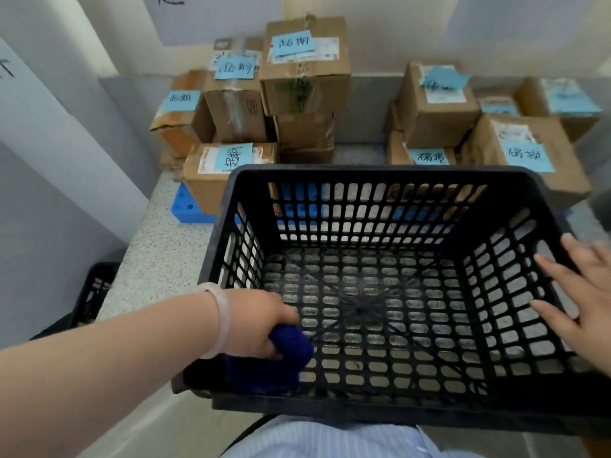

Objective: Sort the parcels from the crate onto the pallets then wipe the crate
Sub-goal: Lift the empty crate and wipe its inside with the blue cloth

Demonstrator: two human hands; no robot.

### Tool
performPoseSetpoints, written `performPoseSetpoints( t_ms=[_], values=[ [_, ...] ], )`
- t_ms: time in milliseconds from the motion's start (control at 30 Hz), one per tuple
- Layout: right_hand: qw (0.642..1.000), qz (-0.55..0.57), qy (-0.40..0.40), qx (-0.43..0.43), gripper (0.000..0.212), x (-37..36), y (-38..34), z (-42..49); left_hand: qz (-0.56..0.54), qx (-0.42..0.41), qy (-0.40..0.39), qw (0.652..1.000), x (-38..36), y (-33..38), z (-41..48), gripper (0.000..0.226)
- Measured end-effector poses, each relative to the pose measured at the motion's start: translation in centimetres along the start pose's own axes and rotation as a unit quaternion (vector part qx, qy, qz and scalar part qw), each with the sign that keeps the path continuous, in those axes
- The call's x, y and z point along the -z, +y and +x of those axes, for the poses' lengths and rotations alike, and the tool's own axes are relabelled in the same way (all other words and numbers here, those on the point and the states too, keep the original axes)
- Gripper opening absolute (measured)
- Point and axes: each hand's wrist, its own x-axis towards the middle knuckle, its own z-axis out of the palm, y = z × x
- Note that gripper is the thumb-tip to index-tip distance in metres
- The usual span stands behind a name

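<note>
Step in hand: the wipe, judging by how things lie.
- Crate (380,175): black lattice, right before you, no parcels inside.
- Parcels (304,67): labelled, stacked beyond it; a blue pallet (188,206) shows under the left stack.
- Left hand (254,322): grip clenched round the blue cloth (287,355), inside the crate's near left corner.
- Right hand (582,292): grip released, fingers spread on the right wall.

Next: you probably sweep the cloth across the base while your right hand steadies the crate.

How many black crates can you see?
2. One big crate is right in front, with the left hand holding a blue cloth inside it. A second crate stands low at the far left, partly hidden.
</note>
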Motion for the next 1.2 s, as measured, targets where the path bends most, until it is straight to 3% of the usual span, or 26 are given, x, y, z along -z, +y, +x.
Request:
performPoseSetpoints(
  t_ms=[67,133,200,233,267,333,433,467,500,567,600,633,700,767,833,900,967,1067,1200],
  values=[
    [1.0,-0.004,0.024,-0.015,0.063,1.4,-2.7,0.0,-0.18,-0.008,0.095,0.979,1.1,-0.3,-0.7,0.027],
    [0.997,0.03,0.063,-0.029,0.058,4.7,-7.1,-0.2,-0.365,-0.019,0.155,0.918,2.0,0.1,-0.8,0.026],
    [0.99,0.141,-0.027,0.01,0.066,7.2,-11.7,0.2,-0.518,-0.045,0.203,0.83,2.6,0.7,-0.7,0.029],
    [0.969,0.224,-0.101,0.027,0.073,8.3,-14.2,0.5,-0.576,-0.058,0.221,0.785,2.8,1.1,-0.5,0.031],
    [0.938,0.302,-0.167,0.037,0.079,9.0,-16.5,1.0,-0.62,-0.07,0.236,0.745,3.0,1.5,-0.3,0.032],
    [0.844,0.481,-0.232,0.053,0.094,9.1,-20.3,2.2,-0.678,-0.097,0.251,0.684,3.8,2.6,-0.1,0.032],
    [0.672,0.69,-0.267,0.008,0.106,8.5,-23.9,4.2,-0.722,-0.129,0.262,0.627,4.7,3.5,0.4,0.042],
    [0.638,0.723,-0.264,-0.015,0.101,8.5,-24.9,4.7,-0.736,-0.135,0.258,0.612,4.7,3.7,0.3,0.045],
    [0.626,0.739,-0.248,-0.035,0.089,8.6,-25.8,5.1,-0.748,-0.146,0.246,0.599,4.8,3.9,0.4,0.047],
    [0.647,0.733,-0.198,-0.067,0.063,8.4,-27.2,5.8,-0.787,-0.154,0.226,0.553,5.0,3.4,0.6,0.048],
    [0.66,0.725,-0.179,-0.081,0.055,8.3,-27.7,6.3,-0.785,-0.131,0.238,0.557,5.4,3.1,0.8,0.047],
    [0.666,0.72,-0.166,-0.095,0.049,8.1,-27.9,6.9,-0.756,-0.13,0.26,0.587,5.1,2.5,0.6,0.044],
    [0.67,0.722,-0.138,-0.102,0.042,8.4,-28.4,8.2,-0.742,-0.159,0.293,0.582,4.5,0.4,0.4,0.033],
    [0.688,0.714,-0.092,-0.091,0.04,9.0,-29.2,9.9,-0.609,-0.1,0.372,0.693,5.2,-0.9,0.0,0.03],
    [0.733,0.677,-0.041,-0.054,0.041,9.8,-30.2,11.7,-0.492,-0.043,0.412,0.766,5.5,-1.8,-0.4,0.046],
    [0.792,0.609,0.026,0.003,0.038,10.5,-31.4,13.3,-0.309,0.063,0.464,0.828,3.9,-3.9,-1.1,0.061],
    [0.854,0.51,0.087,0.061,0.044,10.5,-32.8,15.1,-0.22,0.135,0.459,0.85,2.9,-5.0,-0.5,0.073],
    [0.944,0.302,0.068,0.109,0.074,8.8,-35.3,17.7,-0.197,0.131,0.415,0.879,1.6,-5.5,0.8,0.082],
    [0.975,0.123,0.012,0.185,0.058,5.9,-38.5,19.8,-0.124,0.133,0.431,0.884,1.1,-6.1,1.4,0.086]
  ],
)
